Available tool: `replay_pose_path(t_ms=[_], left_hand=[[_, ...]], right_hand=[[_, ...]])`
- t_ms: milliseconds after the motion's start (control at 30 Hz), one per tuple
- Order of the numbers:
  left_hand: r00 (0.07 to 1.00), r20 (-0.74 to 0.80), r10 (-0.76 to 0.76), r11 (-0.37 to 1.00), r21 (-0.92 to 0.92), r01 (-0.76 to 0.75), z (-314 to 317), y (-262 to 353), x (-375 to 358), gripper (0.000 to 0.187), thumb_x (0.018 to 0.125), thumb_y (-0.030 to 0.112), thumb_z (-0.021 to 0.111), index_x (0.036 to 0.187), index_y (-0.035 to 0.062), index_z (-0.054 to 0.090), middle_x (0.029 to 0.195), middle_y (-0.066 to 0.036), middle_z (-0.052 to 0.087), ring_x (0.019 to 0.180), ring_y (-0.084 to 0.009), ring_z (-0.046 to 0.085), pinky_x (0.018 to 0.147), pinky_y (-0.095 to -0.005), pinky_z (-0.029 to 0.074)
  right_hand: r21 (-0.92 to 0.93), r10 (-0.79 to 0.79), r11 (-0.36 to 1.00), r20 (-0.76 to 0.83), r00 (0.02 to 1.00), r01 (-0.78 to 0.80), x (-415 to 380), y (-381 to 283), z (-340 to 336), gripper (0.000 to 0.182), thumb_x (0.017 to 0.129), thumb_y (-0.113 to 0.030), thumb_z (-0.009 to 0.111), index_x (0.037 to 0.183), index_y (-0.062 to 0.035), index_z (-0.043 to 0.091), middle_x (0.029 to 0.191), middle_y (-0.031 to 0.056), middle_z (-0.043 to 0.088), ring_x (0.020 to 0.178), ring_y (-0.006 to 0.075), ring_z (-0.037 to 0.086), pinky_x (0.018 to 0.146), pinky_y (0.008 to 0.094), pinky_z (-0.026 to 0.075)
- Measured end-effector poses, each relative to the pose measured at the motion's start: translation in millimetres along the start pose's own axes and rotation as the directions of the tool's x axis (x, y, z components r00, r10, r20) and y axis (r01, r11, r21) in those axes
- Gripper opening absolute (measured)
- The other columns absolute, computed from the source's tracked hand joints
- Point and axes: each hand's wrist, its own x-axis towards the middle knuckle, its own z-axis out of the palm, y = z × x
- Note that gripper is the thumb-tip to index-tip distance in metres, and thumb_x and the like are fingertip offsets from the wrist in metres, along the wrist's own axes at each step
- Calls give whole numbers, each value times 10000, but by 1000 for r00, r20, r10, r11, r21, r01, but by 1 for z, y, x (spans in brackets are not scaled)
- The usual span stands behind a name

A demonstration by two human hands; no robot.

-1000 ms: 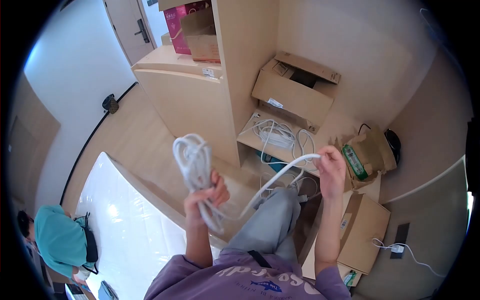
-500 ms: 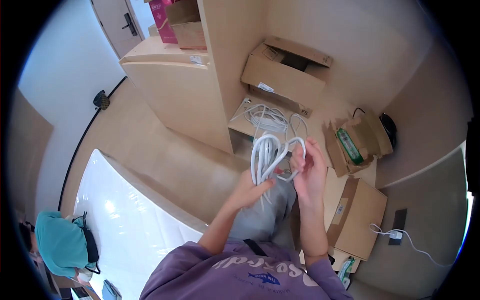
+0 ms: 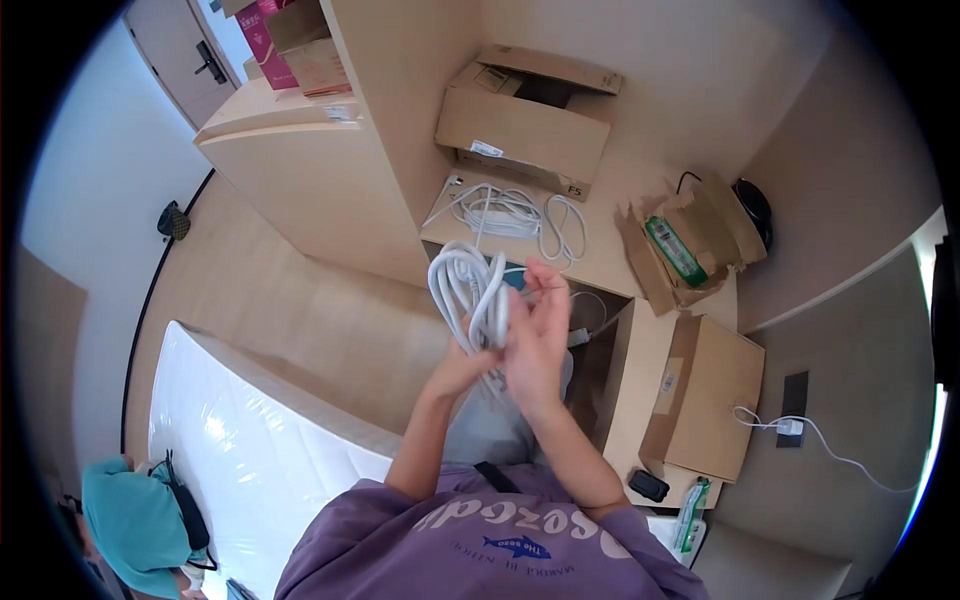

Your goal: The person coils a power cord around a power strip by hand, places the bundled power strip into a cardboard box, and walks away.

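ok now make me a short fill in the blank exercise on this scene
The cable coiled in the left hand is coloured ____.
The fish printed on the shirt is coloured ____.
One green packet lies in a torn ____ box.

Missing words: white; blue; cardboard.

You wear a purple shirt point(image 3: 400, 560) with white lettering point(image 3: 497, 512) and a blue fish print point(image 3: 515, 547). Your pale grey trousers point(image 3: 490, 438) show below.

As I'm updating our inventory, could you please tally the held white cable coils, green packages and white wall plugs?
Held coil of white cable: 1
Oblong green-and-white packages: 2
White plug on dark wall panel: 1
Total: 4
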Motion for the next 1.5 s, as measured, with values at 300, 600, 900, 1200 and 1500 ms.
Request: replay_pose_path(t_ms=[300,600,900,1200,1500], left_hand=[[983,-83,162,959,-220,-177,-16,-17,2,368,741,102,678,1046,98,472,897,3,520,828,-107,519,855,-334,445],[848,-84,523,216,-950,-227,-37,47,-11,286,772,47,654,886,135,407,650,53,490,622,-73,503,746,-282,440],[726,204,657,263,-964,34,-29,54,-19,287,794,131,724,888,154,453,645,76,591,575,-60,574,655,-264,422],[999,46,-1,802,-596,28,-46,51,-11,365,768,213,569,1068,12,515,940,-204,585,843,-267,576,711,-343,447],[943,80,-324,838,-437,326,9,9,-13,477,696,182,603,1105,-51,523,1088,-224,587,1100,-340,556,928,-362,451]], right_hand=[[-369,-173,880,334,926,298,-12,6,-19,346,810,16,587,1135,-42,480,1250,111,412,1154,189,422,981,305,345],[328,800,533,105,591,-780,-33,95,-114,391,908,-313,540,1197,-60,467,1055,133,608,935,223,591,786,350,483],[704,701,286,308,643,-650,28,73,-130,247,895,-115,569,1121,-16,574,972,65,623,811,119,577,610,235,442],[124,52,989,223,973,-82,21,-31,-91,331,770,82,665,861,-97,401,954,114,642,839,126,598,706,217,467],[-363,38,931,204,978,40,-6,-16,-63,271,790,77,662,806,-46,421,1026,182,656,852,176,665,654,235,531]])
